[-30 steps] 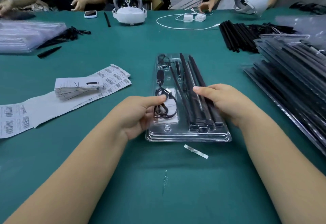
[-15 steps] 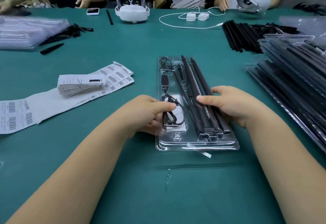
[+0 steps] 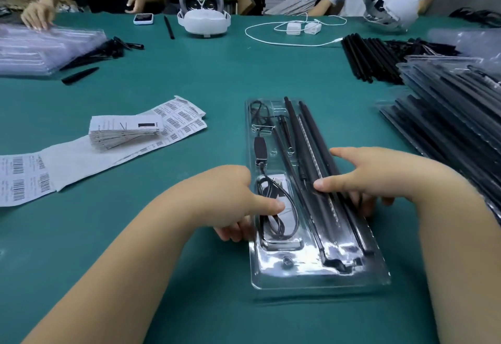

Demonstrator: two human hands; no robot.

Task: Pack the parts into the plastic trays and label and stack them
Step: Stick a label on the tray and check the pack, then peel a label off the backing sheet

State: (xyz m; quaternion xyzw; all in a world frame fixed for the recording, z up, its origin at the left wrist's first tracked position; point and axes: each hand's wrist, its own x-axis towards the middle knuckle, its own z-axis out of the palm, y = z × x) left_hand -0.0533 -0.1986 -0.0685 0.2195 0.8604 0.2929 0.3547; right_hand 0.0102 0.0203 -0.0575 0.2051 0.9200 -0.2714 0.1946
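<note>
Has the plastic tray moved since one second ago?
Yes. Against the barcode label sheets, the plastic tray, gripped by the left hand and right hand, has slid toward the person.

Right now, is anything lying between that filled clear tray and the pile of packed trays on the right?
Nothing visible does. Both hands, left hand and right hand, grip the tray, and only bare green table separates it from the stacked trays.

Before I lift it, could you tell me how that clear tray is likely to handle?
The tray looks thin and glossy, so probably light, flexible and slippery. It is long, so it may sag if lifted by one end. Both hands, left and right, grip its sides, which seems wise.
</note>
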